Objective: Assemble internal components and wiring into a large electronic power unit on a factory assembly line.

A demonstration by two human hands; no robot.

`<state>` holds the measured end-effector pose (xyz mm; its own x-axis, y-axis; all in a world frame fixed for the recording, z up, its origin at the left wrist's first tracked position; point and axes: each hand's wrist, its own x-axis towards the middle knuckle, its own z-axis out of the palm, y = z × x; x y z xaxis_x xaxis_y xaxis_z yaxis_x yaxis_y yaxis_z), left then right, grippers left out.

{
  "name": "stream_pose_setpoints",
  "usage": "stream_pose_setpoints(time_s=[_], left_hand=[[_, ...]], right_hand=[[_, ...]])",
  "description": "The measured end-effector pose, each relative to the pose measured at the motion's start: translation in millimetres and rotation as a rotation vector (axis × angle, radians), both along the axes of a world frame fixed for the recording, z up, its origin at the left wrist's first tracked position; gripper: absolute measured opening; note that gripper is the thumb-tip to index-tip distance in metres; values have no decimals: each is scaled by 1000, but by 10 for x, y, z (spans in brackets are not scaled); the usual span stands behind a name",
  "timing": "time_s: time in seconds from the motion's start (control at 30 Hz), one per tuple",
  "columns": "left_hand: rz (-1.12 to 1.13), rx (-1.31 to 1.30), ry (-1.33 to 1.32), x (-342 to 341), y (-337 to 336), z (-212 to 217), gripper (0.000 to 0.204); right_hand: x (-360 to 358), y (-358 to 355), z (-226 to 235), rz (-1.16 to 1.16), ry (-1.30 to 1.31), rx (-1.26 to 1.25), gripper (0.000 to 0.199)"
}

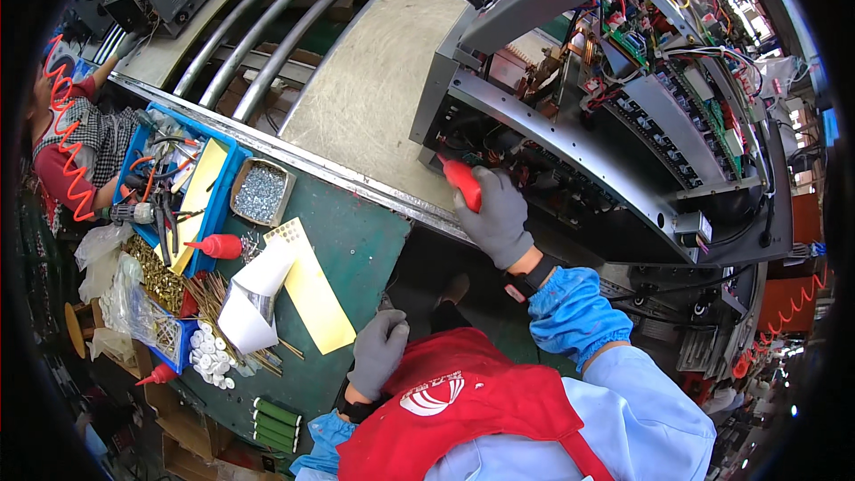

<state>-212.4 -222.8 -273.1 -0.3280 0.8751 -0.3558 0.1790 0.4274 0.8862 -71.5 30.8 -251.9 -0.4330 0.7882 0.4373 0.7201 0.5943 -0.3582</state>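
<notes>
- Left hand (378,352): grey glove, nearest the camera, resting loosely curled and holding nothing at the near edge of the green worktop (356,240), well apart from the work.
- Right hand (495,216): grey glove, grip closed around the red-handled screwdriver (462,181).
- Screwdriver axis: runs up and to the left from the fist, its tip toward the lower front edge of the open grey machine chassis (570,138); the tip itself is hidden.
- Nearer hand: the right, already at the chassis.
- Box of screws (261,191): far to the left.
</notes>
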Motion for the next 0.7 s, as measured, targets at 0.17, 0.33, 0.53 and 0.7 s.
stream_pose_setpoints(time_s=[0.17,0.33,0.53,0.7], left_hand=[[-18,-64,-239,-2,144,24,24],[-57,-45,-761,39,597,406,40],[85,192,-825,196,678,-12,34],[109,-42,11,-326,944,-28,43]], right_hand=[[183,-434,335,15,111,58,46],[242,-970,329,35,172,47,50],[206,-1368,375,356,103,-170,52],[357,-1406,226,444,-55,-520,45]])
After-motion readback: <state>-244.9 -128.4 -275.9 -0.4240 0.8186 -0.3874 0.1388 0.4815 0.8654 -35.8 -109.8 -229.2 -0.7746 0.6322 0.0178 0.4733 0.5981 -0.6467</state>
